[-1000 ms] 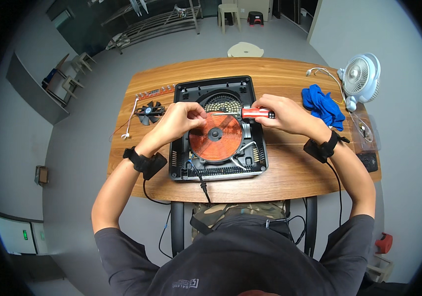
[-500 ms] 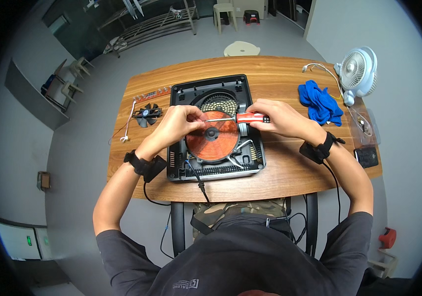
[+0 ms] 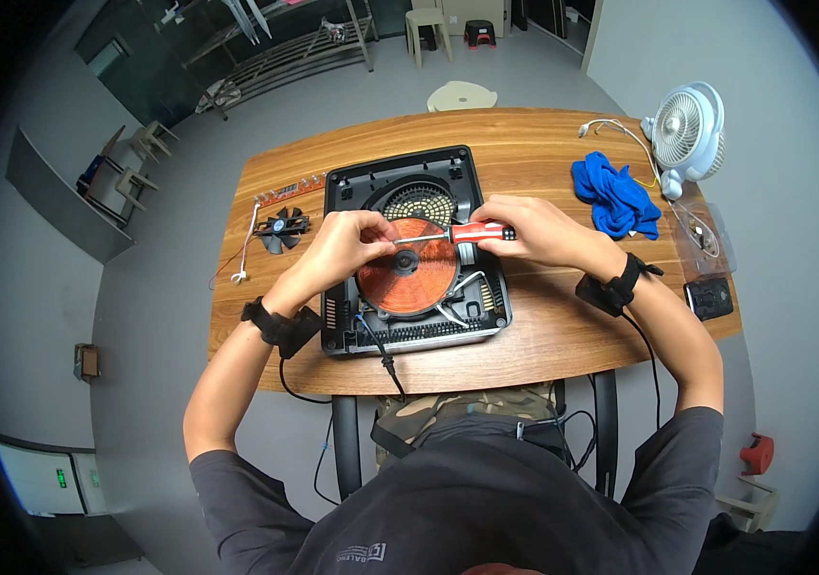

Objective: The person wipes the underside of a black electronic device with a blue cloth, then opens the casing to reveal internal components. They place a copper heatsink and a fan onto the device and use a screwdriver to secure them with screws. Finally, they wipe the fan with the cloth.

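Observation:
My right hand [image 3: 539, 233] is closed around the red-and-white handle of a screwdriver [image 3: 479, 233], whose shaft points left and lies nearly level. At its tip, my left hand [image 3: 347, 247] pinches thumb and fingers together; what sits between them is too small to make out. Both hands are above a round copper coil [image 3: 409, 287] with a dark centre. The coil rests inside an opened black induction cooker housing [image 3: 335, 182], which also has a round vent grille [image 3: 421, 204] at the back. White wires [image 3: 470, 279] run from the coil's right side.
Left of the housing lie a small black fan [image 3: 282, 228] and a narrow circuit board [image 3: 289, 190]. On the right are a blue cloth [image 3: 612, 196], a white desk fan [image 3: 682, 134], a clear tray [image 3: 724, 240] and a black box [image 3: 709, 299]. A power cord [image 3: 387, 362] hangs over the front edge.
The whole view has shifted slightly. Both hands and the screwdriver keep nearly the same pose over the coil.

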Demonstrator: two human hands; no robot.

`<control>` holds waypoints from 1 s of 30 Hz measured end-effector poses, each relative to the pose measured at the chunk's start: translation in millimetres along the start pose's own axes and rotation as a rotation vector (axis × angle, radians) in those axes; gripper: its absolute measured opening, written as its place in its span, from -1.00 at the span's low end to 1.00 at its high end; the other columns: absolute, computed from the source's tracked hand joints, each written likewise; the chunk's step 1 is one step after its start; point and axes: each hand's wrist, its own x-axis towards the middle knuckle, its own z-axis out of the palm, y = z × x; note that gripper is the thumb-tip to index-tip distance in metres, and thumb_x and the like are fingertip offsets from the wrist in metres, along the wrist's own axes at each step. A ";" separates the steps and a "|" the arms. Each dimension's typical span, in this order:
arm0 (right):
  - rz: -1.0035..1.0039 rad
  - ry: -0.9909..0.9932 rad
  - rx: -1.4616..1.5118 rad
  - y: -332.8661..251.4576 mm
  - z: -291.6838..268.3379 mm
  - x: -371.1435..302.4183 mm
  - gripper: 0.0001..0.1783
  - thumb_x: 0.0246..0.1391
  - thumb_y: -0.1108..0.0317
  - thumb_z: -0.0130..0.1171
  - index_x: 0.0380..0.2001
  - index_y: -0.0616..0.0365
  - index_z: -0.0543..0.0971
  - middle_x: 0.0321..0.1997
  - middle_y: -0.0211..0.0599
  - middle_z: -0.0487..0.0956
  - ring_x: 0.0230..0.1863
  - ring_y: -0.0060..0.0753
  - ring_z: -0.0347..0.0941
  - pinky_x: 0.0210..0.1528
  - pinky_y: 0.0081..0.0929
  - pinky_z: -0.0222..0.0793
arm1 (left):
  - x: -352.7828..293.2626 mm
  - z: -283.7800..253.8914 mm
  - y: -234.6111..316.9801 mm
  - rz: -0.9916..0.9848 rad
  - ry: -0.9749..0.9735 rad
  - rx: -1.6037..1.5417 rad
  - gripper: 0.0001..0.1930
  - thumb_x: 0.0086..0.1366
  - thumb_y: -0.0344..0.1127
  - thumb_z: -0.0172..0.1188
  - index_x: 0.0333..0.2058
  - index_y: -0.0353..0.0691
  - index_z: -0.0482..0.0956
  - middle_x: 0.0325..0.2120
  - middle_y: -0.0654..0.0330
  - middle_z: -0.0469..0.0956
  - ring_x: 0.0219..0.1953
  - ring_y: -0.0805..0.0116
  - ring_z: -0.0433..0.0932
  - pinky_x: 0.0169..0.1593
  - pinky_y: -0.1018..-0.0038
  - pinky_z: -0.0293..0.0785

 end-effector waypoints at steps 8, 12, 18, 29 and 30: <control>-0.012 0.017 0.001 -3.8 -3.3 0.3 -0.64 0.15 0.22 0.30 -0.06 0.19 0.60 -0.17 -0.14 0.62 -0.12 -0.02 0.58 -0.04 -0.22 0.49 | 1.4 -2.7 -5.3 -0.006 -0.084 -0.046 -0.84 0.25 -0.46 0.39 -0.20 -0.36 0.70 -0.40 0.20 0.72 -0.31 0.56 0.65 -0.17 0.54 0.61; -0.012 0.019 0.013 -3.8 -7.0 0.7 -0.65 0.12 0.24 0.33 -0.08 0.18 0.62 -0.20 -0.16 0.62 -0.15 -0.04 0.59 -0.07 -0.23 0.49 | 5.5 2.4 2.0 0.154 -0.060 0.055 -0.81 0.21 -0.49 0.40 -0.19 -0.37 0.69 -0.40 0.14 0.71 -0.33 0.46 0.68 -0.19 0.49 0.61; -0.011 0.069 0.082 -15.9 -22.7 7.3 -0.66 0.06 0.26 0.42 -0.16 0.20 0.63 -0.22 -0.17 0.63 -0.17 -0.07 0.58 -0.11 -0.27 0.49 | 10.7 3.4 9.3 0.281 -0.044 0.153 -0.78 0.17 -0.50 0.40 -0.19 -0.36 0.68 -0.43 0.06 0.68 -0.39 0.26 0.68 -0.23 0.38 0.60; 0.196 -0.010 0.185 -17.1 -32.8 16.4 -0.65 0.09 0.19 0.44 -0.20 0.24 0.69 -0.29 -0.19 0.69 -0.26 -0.29 0.62 -0.16 -0.38 0.50 | 16.6 8.7 10.1 0.257 -0.081 0.178 -0.65 0.10 -0.47 0.44 -0.09 -0.29 0.68 -0.42 -0.01 0.68 -0.36 0.07 0.68 -0.25 0.28 0.58; 0.207 -0.021 0.194 -15.7 -31.4 16.4 -0.65 0.09 0.19 0.44 -0.19 0.23 0.69 -0.28 -0.22 0.70 -0.27 -0.32 0.62 -0.15 -0.38 0.50 | 15.7 9.4 8.9 0.272 -0.077 0.173 -0.65 0.10 -0.46 0.45 -0.09 -0.29 0.68 -0.42 -0.01 0.68 -0.36 0.07 0.68 -0.24 0.28 0.58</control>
